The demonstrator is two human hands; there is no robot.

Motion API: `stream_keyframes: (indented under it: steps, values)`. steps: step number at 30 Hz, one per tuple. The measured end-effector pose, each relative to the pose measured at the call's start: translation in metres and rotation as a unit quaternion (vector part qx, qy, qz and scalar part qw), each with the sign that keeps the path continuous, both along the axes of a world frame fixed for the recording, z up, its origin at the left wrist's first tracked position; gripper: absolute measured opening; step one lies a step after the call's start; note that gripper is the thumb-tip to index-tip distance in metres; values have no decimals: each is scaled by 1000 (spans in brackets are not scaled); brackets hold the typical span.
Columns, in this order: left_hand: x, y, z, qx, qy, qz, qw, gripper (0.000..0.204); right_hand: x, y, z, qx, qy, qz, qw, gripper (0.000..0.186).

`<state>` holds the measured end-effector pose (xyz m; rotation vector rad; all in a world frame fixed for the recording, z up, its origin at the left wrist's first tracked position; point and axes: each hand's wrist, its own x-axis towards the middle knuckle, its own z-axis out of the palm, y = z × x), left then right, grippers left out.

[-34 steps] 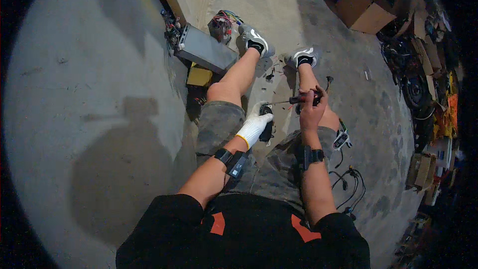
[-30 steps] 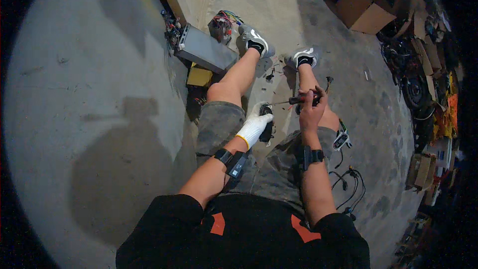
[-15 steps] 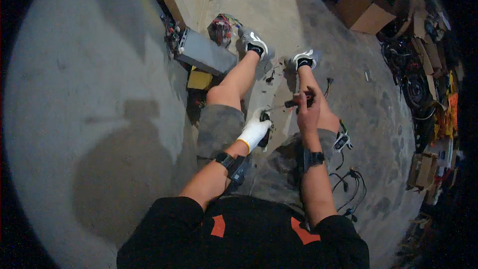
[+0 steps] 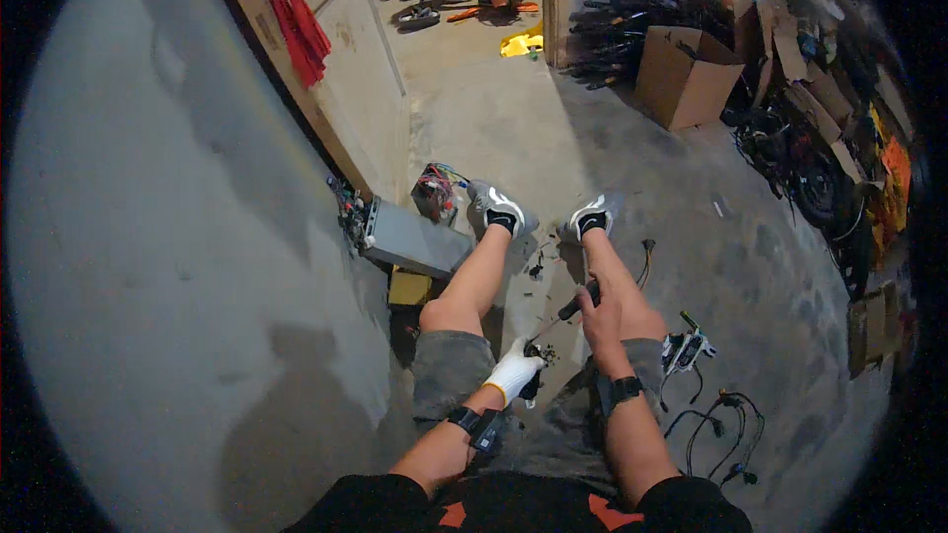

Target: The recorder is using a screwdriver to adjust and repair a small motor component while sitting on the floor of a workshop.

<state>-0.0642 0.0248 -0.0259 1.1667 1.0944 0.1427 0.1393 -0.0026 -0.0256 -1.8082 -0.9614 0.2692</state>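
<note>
My left hand [image 4: 513,372], in a white knitted glove with a yellow cuff edge, is closed round a small dark part [image 4: 531,393] between my legs. What kind of part it is I cannot make out. My bare right hand [image 4: 601,322] grips a screwdriver [image 4: 569,310] by its dark handle. The thin shaft slants down to the left, and its tip is at or very near the part by my gloved fingers. Small dark bits [image 4: 534,269] lie scattered on the floor between my shoes.
A grey metal box [image 4: 420,240] and a bundle of coloured wires [image 4: 434,193] lie left of my feet. Black cables [image 4: 733,424] and a white-and-black part [image 4: 683,349] lie by my right leg. A cardboard box [image 4: 686,79] stands far right, an open door [image 4: 346,39] far left.
The view has tilted up, so the doorway and the room beyond now show. Both hands stay between my legs, and the screwdriver still slants toward the dark part.
</note>
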Motion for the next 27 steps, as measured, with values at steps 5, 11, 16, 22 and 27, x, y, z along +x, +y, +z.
stream_keyframes:
  steps: [5,11,16,22,27]
  values:
    - [8,-4,1,-22,11,-8,1000,58,7,4,-19,118,46,9,992,41]
    - [1,-4,8,4,23,-20,1000,61,-15,-5,46,-101,113,-8,988,38]
    - [11,-7,12,32,53,-60,996,64,4,0,-11,81,92,14,992,44]
    - [-2,-4,-54,44,24,-30,998,61,-20,-2,49,-62,94,44,993,48]
    - [20,-12,-14,-20,28,-53,998,56,9,-5,-17,1,96,-20,995,48]
